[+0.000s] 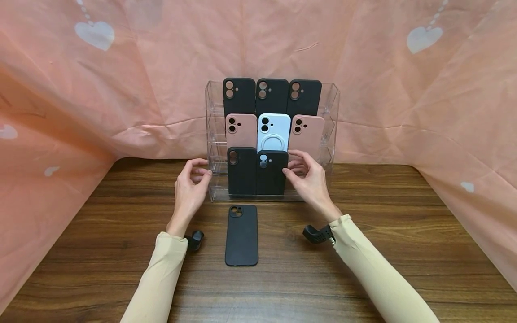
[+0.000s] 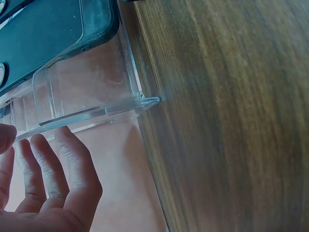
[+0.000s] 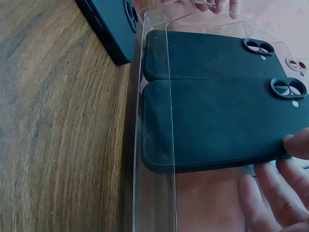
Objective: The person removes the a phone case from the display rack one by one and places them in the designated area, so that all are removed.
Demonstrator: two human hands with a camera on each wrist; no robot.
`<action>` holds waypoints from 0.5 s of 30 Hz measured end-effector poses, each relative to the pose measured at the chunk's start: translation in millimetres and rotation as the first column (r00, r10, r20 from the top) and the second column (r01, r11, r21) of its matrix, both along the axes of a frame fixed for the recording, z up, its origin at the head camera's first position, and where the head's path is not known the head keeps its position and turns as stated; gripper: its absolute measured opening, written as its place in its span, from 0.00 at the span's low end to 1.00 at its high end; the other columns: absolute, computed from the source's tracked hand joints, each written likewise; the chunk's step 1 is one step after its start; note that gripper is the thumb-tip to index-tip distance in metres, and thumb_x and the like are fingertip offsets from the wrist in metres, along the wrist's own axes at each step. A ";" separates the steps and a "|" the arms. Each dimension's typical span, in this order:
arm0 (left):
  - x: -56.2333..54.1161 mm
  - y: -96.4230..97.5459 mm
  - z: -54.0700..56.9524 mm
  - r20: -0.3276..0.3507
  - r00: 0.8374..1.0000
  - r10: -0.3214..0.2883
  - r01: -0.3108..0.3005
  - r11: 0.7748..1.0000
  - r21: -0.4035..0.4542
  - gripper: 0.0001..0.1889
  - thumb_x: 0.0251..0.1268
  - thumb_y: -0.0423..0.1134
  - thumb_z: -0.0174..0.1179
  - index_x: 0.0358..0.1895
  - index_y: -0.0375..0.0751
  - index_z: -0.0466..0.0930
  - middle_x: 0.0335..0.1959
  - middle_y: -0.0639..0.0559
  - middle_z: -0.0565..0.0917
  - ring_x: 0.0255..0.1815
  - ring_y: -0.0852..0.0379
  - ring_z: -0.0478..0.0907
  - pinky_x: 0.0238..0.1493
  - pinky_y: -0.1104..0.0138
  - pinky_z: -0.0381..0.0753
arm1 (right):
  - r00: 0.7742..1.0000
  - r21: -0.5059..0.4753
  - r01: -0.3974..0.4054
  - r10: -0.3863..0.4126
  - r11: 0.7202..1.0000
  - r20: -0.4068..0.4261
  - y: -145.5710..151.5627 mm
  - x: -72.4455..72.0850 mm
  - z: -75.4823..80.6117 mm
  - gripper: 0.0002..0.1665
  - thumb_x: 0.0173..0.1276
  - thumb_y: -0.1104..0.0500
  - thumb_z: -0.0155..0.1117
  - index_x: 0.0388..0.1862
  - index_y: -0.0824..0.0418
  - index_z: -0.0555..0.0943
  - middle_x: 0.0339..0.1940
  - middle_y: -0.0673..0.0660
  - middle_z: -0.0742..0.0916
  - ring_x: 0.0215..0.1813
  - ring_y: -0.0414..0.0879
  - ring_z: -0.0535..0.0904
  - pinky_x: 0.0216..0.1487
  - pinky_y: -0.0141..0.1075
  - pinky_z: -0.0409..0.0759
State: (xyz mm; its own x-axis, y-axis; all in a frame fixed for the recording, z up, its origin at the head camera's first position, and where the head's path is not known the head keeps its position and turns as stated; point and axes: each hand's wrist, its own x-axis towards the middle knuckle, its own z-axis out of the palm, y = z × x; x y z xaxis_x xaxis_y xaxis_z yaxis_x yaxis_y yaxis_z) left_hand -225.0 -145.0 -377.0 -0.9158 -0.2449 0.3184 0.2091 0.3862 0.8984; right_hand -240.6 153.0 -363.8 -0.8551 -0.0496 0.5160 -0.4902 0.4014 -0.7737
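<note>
A clear acrylic display stand holds phone cases in stepped rows. At its left side wall, my left hand has curled fingers and thumb on the panel's edge; the left wrist view shows the fingers against the clear wall. My right hand pinches the right edge of a black phone case, thumb in front and fingers behind. That case stands in the bottom row, its lower end behind the front lip, beside another black phone case. A loose black phone case lies flat before the stand.
Above, the middle row has a pink case, a white case with a ring and another pink case. Three black cases fill the top row. Pink cloth encloses the wooden table.
</note>
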 end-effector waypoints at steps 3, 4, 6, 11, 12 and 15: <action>-0.5 0.1 0.1 -0.003 1.000 -0.004 0.004 1.000 0.001 0.14 0.70 0.36 0.63 0.56 0.48 0.81 0.41 0.45 0.87 0.34 0.60 0.83 0.29 0.75 0.81 | 0.999 -0.025 -0.030 0.029 0.999 -0.022 0.3 0.0 0.3 0.29 0.64 0.71 0.70 0.64 0.60 0.79 0.38 0.65 0.88 0.38 0.51 0.87 0.43 0.21 0.82; -0.8 0.1 0.1 -0.005 1.000 -0.005 0.005 1.000 0.002 0.14 0.70 0.36 0.63 0.56 0.47 0.81 0.41 0.45 0.87 0.34 0.59 0.84 0.29 0.75 0.81 | 0.999 -0.027 -0.035 0.034 0.999 -0.030 0.3 0.1 0.9 0.29 0.64 0.71 0.70 0.64 0.59 0.80 0.38 0.64 0.88 0.38 0.50 0.86 0.43 0.22 0.82; -1.2 0.1 0.2 -0.009 1.000 -0.007 0.007 1.000 0.007 0.14 0.70 0.36 0.63 0.56 0.47 0.81 0.41 0.44 0.87 0.35 0.55 0.85 0.28 0.75 0.81 | 0.998 -0.026 -0.038 0.037 0.999 -0.048 0.2 0.4 2.1 0.29 0.65 0.71 0.70 0.64 0.58 0.80 0.38 0.64 0.87 0.38 0.50 0.86 0.42 0.21 0.82; -1.6 -0.2 -0.1 -0.015 1.000 -0.012 0.012 1.000 0.021 0.14 0.70 0.35 0.63 0.56 0.46 0.81 0.41 0.43 0.87 0.37 0.46 0.86 0.27 0.76 0.81 | 0.997 -0.034 -0.028 0.025 0.999 -0.077 0.0 1.4 5.4 0.30 0.64 0.71 0.71 0.66 0.59 0.80 0.40 0.65 0.87 0.38 0.47 0.85 0.42 0.20 0.82; -1.5 -0.3 -0.2 -0.015 1.000 -0.012 0.012 1.000 0.020 0.14 0.70 0.35 0.63 0.56 0.46 0.81 0.41 0.43 0.87 0.37 0.46 0.86 0.27 0.76 0.81 | 0.996 -0.042 -0.028 0.024 0.999 -0.081 0.0 1.7 6.0 0.30 0.64 0.72 0.71 0.66 0.59 0.80 0.40 0.66 0.86 0.38 0.46 0.85 0.43 0.20 0.82; -1.0 -0.1 -0.5 -0.010 1.000 -0.009 0.010 1.000 0.010 0.14 0.70 0.35 0.63 0.56 0.47 0.81 0.41 0.44 0.87 0.36 0.50 0.86 0.28 0.76 0.81 | 0.996 -0.066 -0.027 0.021 0.997 -0.084 0.6 3.3 7.9 0.30 0.64 0.72 0.70 0.66 0.60 0.81 0.40 0.67 0.86 0.38 0.43 0.83 0.44 0.21 0.83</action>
